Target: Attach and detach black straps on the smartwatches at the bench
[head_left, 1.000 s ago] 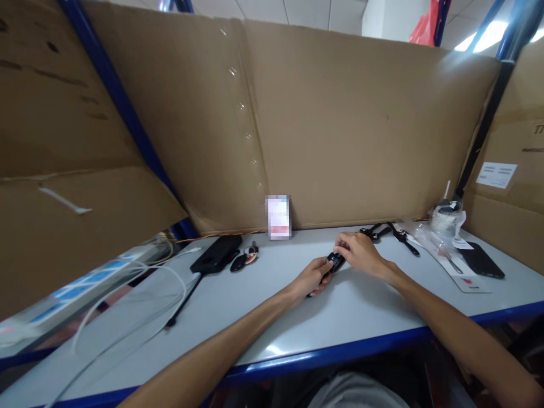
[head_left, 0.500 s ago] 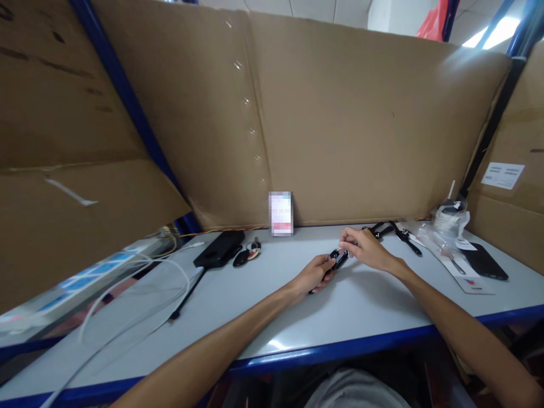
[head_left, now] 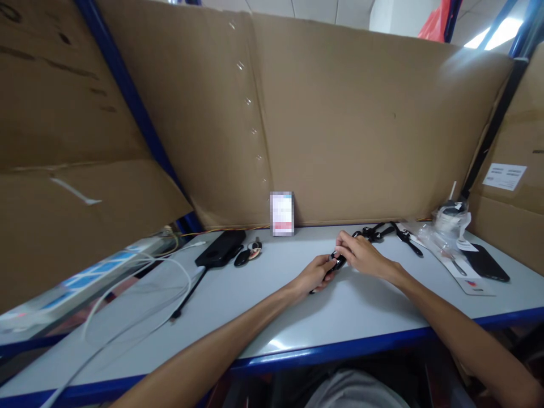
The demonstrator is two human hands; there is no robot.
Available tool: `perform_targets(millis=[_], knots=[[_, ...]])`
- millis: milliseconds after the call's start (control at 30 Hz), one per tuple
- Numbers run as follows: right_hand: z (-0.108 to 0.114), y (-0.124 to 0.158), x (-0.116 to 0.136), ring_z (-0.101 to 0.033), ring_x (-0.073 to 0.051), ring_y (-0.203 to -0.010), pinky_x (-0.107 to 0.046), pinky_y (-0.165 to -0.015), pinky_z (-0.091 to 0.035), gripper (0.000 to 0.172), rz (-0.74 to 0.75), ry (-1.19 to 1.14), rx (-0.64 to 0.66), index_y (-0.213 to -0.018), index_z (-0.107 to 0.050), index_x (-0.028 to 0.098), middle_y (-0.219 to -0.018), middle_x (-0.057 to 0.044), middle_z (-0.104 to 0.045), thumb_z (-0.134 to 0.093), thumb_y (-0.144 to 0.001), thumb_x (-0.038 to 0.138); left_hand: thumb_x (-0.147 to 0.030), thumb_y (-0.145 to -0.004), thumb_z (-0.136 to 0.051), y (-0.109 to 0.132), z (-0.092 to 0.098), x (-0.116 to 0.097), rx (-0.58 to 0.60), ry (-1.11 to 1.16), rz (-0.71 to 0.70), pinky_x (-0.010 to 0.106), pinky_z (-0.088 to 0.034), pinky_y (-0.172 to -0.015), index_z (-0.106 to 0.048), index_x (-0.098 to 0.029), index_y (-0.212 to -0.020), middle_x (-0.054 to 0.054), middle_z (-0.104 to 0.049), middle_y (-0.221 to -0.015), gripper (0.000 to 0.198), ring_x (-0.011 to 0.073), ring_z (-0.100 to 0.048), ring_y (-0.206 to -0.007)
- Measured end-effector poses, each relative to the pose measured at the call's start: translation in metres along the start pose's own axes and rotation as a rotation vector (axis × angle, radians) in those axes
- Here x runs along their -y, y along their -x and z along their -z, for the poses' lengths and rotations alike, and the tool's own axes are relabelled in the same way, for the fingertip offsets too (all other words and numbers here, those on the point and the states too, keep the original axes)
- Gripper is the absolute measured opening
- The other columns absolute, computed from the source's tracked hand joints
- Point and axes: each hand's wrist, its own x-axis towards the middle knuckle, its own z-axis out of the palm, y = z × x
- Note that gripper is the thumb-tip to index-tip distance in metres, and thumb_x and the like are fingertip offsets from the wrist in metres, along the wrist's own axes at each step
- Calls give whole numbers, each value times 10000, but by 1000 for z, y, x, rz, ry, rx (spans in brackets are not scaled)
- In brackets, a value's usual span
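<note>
Over the middle of the white table (head_left: pixel 272 317) both my hands meet on one small black device with a strap (head_left: pixel 336 262). My left hand (head_left: pixel 313 275) grips its near end with curled fingers. My right hand (head_left: pixel 362 255) pinches the far end with thumb and fingertips. The strap's tail pokes out below my left hand. Most of the device is hidden by my fingers.
Black watch straps (head_left: pixel 382 232) lie behind my right hand. A black phone (head_left: pixel 484 262), clear bags and a wrapped cup (head_left: pixel 450 218) sit at the right. At the left are a black power bank (head_left: pixel 221 249), keys (head_left: pixel 249 254), white cables (head_left: pixel 127 300) and a small card (head_left: pixel 281 213). Cardboard walls surround the table.
My right hand has shifted slightly left and closed nearer over the device; the view has moved a little. My left hand keeps its grip.
</note>
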Motion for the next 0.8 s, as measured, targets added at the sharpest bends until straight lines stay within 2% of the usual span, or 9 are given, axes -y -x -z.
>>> perform_targets(millis=[167, 333, 500, 667, 800], knots=[[1, -1, 3, -511, -137, -593, -249, -605, -308, 81, -6, 15, -30, -956, -535, 197, -724, 5, -627, -468, -994, 222, -395, -959, -480, 1, -1, -2, -2, 8, 7, 186, -145, -356, -419, -213, -874, -94, -384, -585, 210, 46, -238, -384], [2, -3, -5, -581, -156, -693, -253, -655, -339, 76, -34, 82, -125, -965, -561, 196, -803, -19, -676, -496, -992, 224, -434, -931, -533, 3, 0, -2, -12, 11, 25, 184, -141, -362, -415, -217, -883, -97, -395, -584, 252, 44, -251, -380], [1, -2, -6, -598, -163, -735, -260, -674, -337, 47, -62, 166, -73, -948, -611, 183, -834, -34, -701, -568, -963, 194, -495, -906, -562, 0, 2, 2, 1, 23, 28, 186, -138, -357, -404, -224, -867, -99, -402, -574, 316, 44, -248, -371], [-4, -2, -1, -590, -152, -778, -258, -692, -335, 60, -21, 162, -53, -894, -620, 169, -898, -43, -702, -591, -939, 142, -508, -887, -568, 0, 2, 3, 11, 12, 7, 184, -138, -352, -405, -220, -844, -99, -394, -585, 333, 39, -233, -379], [-10, -1, -1, -585, -147, -762, -261, -668, -324, 58, -4, 221, -9, -925, -621, 166, -920, -43, -694, -574, -952, 143, -525, -883, -567, 1, 1, 3, 31, 10, -16, 185, -142, -356, -413, -218, -840, -101, -388, -588, 346, 38, -219, -384]])
